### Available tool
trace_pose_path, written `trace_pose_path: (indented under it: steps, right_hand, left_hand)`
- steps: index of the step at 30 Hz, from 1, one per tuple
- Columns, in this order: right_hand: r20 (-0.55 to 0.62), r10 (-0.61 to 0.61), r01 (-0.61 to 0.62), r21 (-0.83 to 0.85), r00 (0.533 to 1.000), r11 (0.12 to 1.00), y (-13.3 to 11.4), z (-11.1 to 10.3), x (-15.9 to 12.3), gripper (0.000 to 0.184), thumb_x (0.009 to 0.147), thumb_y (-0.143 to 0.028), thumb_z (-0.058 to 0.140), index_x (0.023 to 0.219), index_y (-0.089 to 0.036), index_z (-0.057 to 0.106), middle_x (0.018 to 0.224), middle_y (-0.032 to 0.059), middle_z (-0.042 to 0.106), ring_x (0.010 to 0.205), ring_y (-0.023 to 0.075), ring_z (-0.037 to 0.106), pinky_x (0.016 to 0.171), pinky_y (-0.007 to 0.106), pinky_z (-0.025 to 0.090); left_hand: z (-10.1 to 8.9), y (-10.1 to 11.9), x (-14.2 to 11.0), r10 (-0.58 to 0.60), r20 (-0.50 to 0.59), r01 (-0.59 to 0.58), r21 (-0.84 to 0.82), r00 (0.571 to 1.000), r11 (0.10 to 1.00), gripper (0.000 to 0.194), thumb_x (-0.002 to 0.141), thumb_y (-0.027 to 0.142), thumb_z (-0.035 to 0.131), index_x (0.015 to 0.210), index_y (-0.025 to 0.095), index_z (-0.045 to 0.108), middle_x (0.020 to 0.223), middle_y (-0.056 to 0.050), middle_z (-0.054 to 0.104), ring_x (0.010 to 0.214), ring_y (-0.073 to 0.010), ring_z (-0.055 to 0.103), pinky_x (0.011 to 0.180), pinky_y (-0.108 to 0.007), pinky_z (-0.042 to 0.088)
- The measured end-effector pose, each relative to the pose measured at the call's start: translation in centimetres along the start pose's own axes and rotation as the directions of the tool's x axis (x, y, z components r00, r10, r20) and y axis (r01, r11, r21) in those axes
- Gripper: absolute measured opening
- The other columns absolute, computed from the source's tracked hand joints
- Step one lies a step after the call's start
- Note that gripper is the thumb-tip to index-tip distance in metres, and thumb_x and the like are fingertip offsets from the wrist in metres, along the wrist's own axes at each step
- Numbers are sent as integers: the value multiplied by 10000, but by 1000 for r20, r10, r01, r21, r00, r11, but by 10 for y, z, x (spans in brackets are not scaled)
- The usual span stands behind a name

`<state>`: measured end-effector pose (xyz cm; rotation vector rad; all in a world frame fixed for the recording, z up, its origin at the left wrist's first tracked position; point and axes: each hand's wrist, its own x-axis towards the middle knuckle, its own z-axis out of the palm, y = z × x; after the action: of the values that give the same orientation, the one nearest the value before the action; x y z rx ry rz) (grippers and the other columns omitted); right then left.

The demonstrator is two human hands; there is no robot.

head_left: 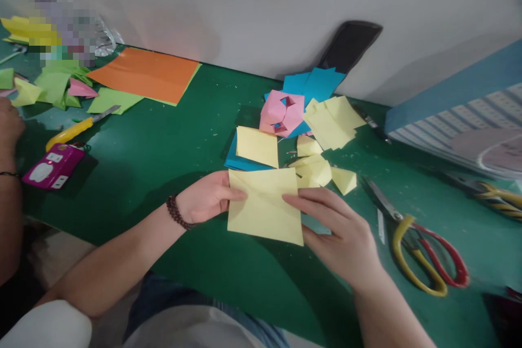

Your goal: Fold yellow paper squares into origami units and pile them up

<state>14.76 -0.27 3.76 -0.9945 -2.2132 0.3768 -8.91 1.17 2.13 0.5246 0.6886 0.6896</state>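
My left hand (206, 197) and my right hand (334, 228) hold a pale yellow paper square (265, 206) between them, pinching its left and right edges. Faint fold creases cross the sheet. Just beyond it lie several small folded yellow paper pieces (314, 171). A loose yellow square (258, 147) rests on blue paper sheets (243, 159). Further back sits a pink folded paper assembly (282, 113) with open gaps, beside a pile of yellow squares (334, 122).
Everything lies on a green cutting mat (196, 119). Red-and-yellow-handled scissors (424, 255) lie to my right, and a yellow utility knife (77, 130) lies to the left. A co-worker's hand (8, 125) is at the far left, near orange paper (142, 75).
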Motion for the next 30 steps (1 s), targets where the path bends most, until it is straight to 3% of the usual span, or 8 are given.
trace_pose_path:
  steps: [4, 7, 11, 14, 21, 23, 26, 30]
  right_hand:
    - [-12, 13, -12, 101, 1000, 995, 1, 5, 1, 132, 777, -181, 704, 887, -254, 695, 1062, 68, 633, 883, 187, 666, 701, 297, 575]
    - [-40, 142, -134, 159, 989, 978, 0, 10, -1, 54, 788, -196, 688, 802, -242, 664, 1026, 56, 648, 891, 193, 665, 722, 311, 565]
    - [-59, 228, -213, 191, 972, 958, -1, 12, -2, 38, 798, -220, 679, 798, -234, 644, 958, 50, 671, 845, 184, 669, 688, 298, 554]
    - [-4, 186, -181, 197, 983, 963, -3, 11, -1, 34, 793, -229, 685, 801, -237, 654, 948, 55, 675, 826, 181, 667, 668, 289, 547]
    - [117, 273, -296, 289, 955, 910, -2, 12, 2, 126, 817, -326, 675, 755, -225, 634, 808, 33, 653, 751, 169, 635, 626, 280, 526]
    - [92, 351, -362, 297, 932, 884, -4, 14, 0, 161, 808, -346, 682, 728, -221, 621, 784, 23, 649, 711, 158, 618, 616, 276, 520]
    - [12, 530, -495, 377, 848, 783, -10, 20, -2, 170, 795, -346, 691, 730, -219, 596, 744, 2, 640, 664, 144, 608, 608, 270, 529]
    - [23, 647, -571, 495, 762, 655, -14, 27, -4, 192, 767, -322, 719, 796, -228, 554, 748, -7, 646, 675, 148, 639, 627, 275, 555]
  left_hand:
    - [4, -1, -1, -24, 4, 24, 63, 1000, 998, 398, 708, 246, 794, 1075, 128, 697, 1067, -140, 722, 1007, -277, 673, 876, -378, 522]
    - [6, -1, -2, -23, -16, 25, 94, 1000, 995, 415, 682, 247, 820, 1062, 129, 704, 1027, -119, 732, 926, -226, 686, 814, -309, 525]
    - [8, -2, -1, -29, -27, 33, 161, 999, 986, 413, 682, 257, 819, 1055, 122, 705, 1025, -114, 728, 853, -189, 681, 736, -264, 516]
    - [9, -7, 0, 16, -79, 0, 197, 997, 980, 429, 652, 282, 838, 1024, 110, 708, 1059, -129, 716, 911, -217, 673, 790, -301, 526]
    - [9, -10, -2, 110, -183, -37, 359, 977, 933, 426, 606, 276, 860, 970, 113, 710, 946, -94, 733, 839, -199, 676, 747, -288, 539]
    - [10, -10, -1, 99, -151, -49, 308, 984, 950, 364, 635, 272, 839, 942, 118, 719, 941, -91, 734, 843, -198, 680, 762, -294, 547]
    - [10, -12, 1, 43, -77, -28, 188, 996, 982, 299, 665, 284, 819, 903, 128, 728, 951, -95, 733, 862, -206, 689, 816, -326, 554]
    - [9, -14, 2, 39, -8, -38, 55, 999, 998, 462, 697, 532, 750, 891, 114, 726, 924, -126, 728, 856, -243, 692, 804, -363, 559]
